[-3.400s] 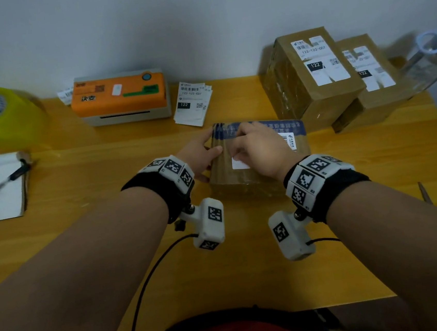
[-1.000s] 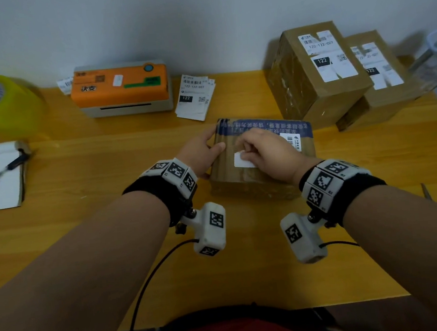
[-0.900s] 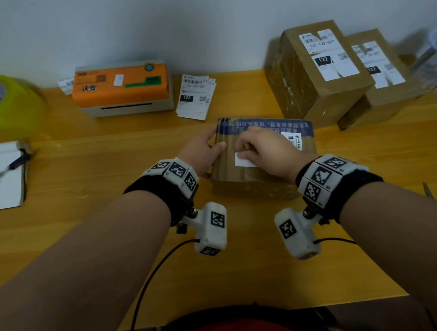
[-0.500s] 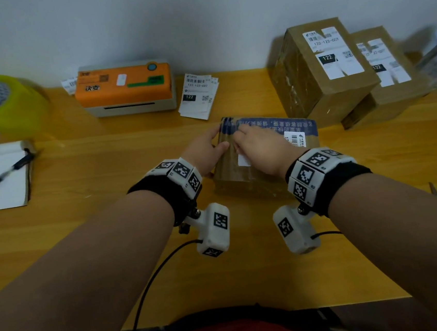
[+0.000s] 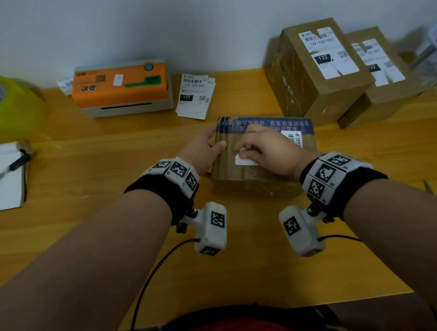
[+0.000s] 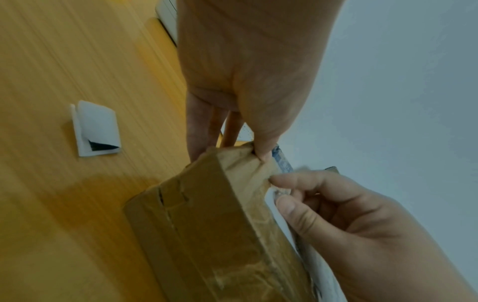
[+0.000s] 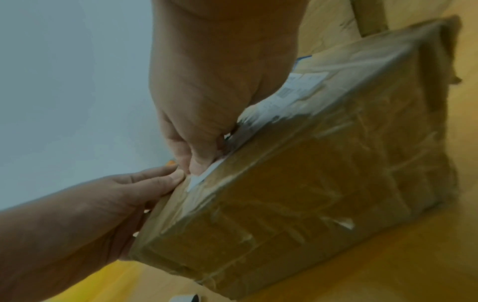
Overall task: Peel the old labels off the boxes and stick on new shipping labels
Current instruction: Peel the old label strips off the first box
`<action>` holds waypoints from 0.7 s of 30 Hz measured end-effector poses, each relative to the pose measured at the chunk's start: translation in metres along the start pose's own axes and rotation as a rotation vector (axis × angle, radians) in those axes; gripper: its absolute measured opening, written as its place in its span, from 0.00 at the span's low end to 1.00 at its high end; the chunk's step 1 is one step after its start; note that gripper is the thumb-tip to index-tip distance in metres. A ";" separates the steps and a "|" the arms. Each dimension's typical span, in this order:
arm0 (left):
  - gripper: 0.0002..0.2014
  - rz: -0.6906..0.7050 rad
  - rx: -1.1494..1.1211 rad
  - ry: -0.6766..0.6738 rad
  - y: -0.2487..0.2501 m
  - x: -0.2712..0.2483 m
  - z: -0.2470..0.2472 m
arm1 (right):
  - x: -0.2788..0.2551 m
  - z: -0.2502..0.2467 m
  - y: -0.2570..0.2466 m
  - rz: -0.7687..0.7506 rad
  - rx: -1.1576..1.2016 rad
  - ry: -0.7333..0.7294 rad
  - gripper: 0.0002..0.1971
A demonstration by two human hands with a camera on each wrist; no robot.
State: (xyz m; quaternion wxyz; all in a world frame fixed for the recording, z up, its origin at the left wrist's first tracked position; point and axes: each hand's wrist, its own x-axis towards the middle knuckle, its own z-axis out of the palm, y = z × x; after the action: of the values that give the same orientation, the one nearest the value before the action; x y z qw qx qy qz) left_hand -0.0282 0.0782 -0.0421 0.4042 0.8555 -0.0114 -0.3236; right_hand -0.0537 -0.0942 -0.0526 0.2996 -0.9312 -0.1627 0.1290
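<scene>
The right hand (image 5: 266, 146) pinches the lifted corner of the white label (image 5: 243, 160) between thumb and forefinger. The left hand (image 5: 202, 153) grips the left edge of the box (image 5: 243, 184), which sits mid-desk (image 5: 105, 177).

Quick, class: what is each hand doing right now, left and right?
Left hand: grips the left edge of the box, steadying it.
Right hand: pinches the white label on the box top.
</scene>
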 end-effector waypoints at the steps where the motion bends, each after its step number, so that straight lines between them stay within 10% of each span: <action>1: 0.24 0.002 -0.001 0.002 0.000 0.000 0.000 | -0.001 0.002 0.002 -0.009 0.020 0.039 0.08; 15: 0.28 0.131 0.243 0.105 -0.003 0.003 0.004 | -0.002 0.008 -0.003 0.094 0.115 0.144 0.03; 21: 0.12 0.268 0.479 0.114 0.000 -0.005 -0.001 | -0.010 -0.006 -0.002 0.162 0.245 0.102 0.17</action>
State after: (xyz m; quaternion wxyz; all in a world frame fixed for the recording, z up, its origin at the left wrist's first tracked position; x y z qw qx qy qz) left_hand -0.0312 0.0799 -0.0388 0.2299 0.9342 -0.1780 -0.2068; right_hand -0.0613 -0.0998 -0.0456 0.4075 -0.9031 -0.0545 0.1243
